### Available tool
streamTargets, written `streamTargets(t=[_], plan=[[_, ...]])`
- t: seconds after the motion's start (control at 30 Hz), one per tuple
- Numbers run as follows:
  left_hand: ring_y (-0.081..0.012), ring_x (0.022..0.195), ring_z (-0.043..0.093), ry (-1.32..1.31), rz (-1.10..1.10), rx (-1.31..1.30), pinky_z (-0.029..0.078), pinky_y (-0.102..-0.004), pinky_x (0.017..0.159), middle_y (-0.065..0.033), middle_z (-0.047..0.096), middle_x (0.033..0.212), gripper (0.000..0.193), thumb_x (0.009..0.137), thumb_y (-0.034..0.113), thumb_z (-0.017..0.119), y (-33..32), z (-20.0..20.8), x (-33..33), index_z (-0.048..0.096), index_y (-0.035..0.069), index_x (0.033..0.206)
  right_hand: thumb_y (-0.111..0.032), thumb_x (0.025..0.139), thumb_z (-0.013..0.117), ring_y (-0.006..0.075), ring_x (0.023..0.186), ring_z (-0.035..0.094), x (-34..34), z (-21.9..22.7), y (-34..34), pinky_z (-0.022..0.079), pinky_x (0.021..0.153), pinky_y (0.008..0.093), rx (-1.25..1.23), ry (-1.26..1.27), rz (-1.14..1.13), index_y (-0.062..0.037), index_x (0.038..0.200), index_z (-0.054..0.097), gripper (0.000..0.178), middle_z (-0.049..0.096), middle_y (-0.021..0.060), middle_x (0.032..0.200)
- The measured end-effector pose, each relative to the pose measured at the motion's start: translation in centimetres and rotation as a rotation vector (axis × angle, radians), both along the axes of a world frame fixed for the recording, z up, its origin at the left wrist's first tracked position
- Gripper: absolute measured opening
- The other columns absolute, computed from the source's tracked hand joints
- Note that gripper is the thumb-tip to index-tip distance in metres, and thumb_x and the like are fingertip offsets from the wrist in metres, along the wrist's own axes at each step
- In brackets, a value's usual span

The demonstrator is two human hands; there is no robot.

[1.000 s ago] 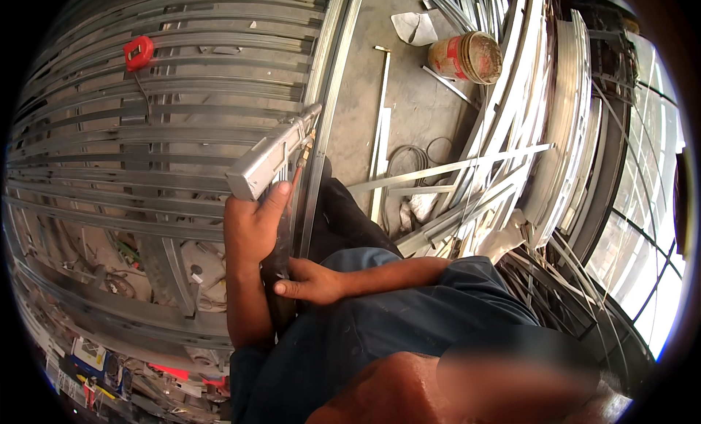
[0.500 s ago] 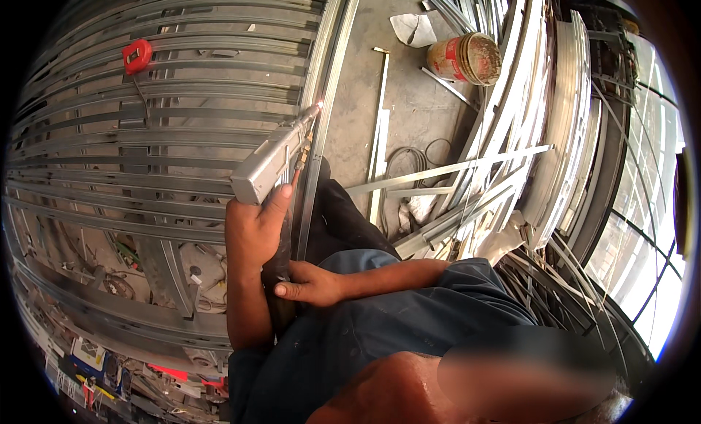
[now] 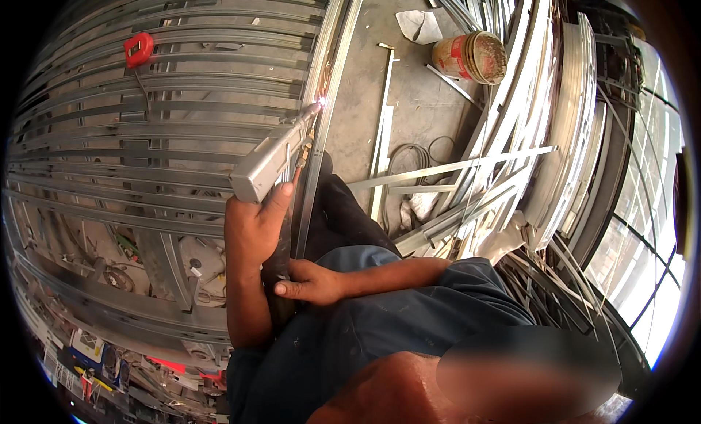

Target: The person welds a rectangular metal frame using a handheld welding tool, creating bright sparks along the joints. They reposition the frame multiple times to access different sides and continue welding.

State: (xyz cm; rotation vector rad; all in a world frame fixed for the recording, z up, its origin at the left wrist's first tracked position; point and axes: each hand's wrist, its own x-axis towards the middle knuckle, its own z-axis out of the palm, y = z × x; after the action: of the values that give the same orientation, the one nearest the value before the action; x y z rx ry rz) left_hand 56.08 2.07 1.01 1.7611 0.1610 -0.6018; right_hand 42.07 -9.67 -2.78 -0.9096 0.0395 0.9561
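Observation:
My left hand (image 3: 254, 230) is wrapped round the grip of a welding gun (image 3: 270, 161) with a grey box-shaped body. The gun's narrow nozzle points away from me and meets a long galvanised steel rail (image 3: 334, 66). A bright white-violet spot with small orange sparks glows at the tip. Behind the grip, a thick black hose (image 3: 277, 272) runs down toward my body. My right hand (image 3: 312, 284) is closed round this hose near my waist, its thumb lying across it. Slatted metal bars (image 3: 197, 138) join the rail from the left.
A red tape measure (image 3: 138, 50) rests on the bars at far left. To the right lie a stained bucket (image 3: 471, 57) on its side, a coiled cable (image 3: 409, 158), loose metal strips (image 3: 453, 168) and stacked long profiles (image 3: 569, 117). Assorted tools and boxes (image 3: 95, 351) fill the lower left.
The glow at the nozzle tip has grown brighter, and orange sparks now fly up from it. The whole view has shifted slightly. Both hands keep their grips.

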Motion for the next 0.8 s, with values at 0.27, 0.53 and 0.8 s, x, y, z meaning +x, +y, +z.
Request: streamTargets(t=[0.27, 0.53, 0.8], plan=[[-0.0126, 0.075, 0.062, -0.005, 0.003, -0.011, 0.05, -0.0287, 0.066, -0.0084, 0.07, 0.093, 0.034, 0.098, 0.017, 0.064, -0.07, 0.19, -0.05, 0.063, -0.005, 0.123, -0.051, 0.101, 0.056, 0.0164, 0.104, 0.057, -0.15, 0.11, 0.13, 0.05, 0.086, 0.0337, 0.002, 0.011, -0.011, 0.0051, 0.134, 0.047, 0.065, 0.061, 0.0108, 0.111], [-0.0128, 0.073, 0.061, 0.012, 0.005, -0.037, 0.05, -0.0285, 0.065, -0.0087, 0.069, 0.091, 0.034, 0.098, 0.015, 0.063, 0.13, -0.06, -0.11, 0.061, -0.005, 0.126, -0.049, 0.1, 0.057, 0.0158, 0.103, 0.056, -0.1, 0.01, 0.21, 0.05, 0.084, 0.0329, 0.022, 0.033, 0.002, 0.005, 0.135, 0.045, 0.065, 0.061, 0.0106, 0.111], [-0.0156, 0.067, 0.066, 0.007, 0.053, -0.03, 0.052, -0.0308, 0.062, -0.0096, 0.071, 0.086, 0.031, 0.097, 0.019, 0.065, -0.08, 0.01, -0.3, 0.065, -0.003, 0.118, -0.049, 0.1, 0.057, 0.0201, 0.11, 0.055, -0.13, 0.26, 0.21, 0.047, 0.094, 0.0374, 0.011, 0.015, -0.011, 0.0043, 0.134, 0.046, 0.064, 0.061, 0.0134, 0.114]])
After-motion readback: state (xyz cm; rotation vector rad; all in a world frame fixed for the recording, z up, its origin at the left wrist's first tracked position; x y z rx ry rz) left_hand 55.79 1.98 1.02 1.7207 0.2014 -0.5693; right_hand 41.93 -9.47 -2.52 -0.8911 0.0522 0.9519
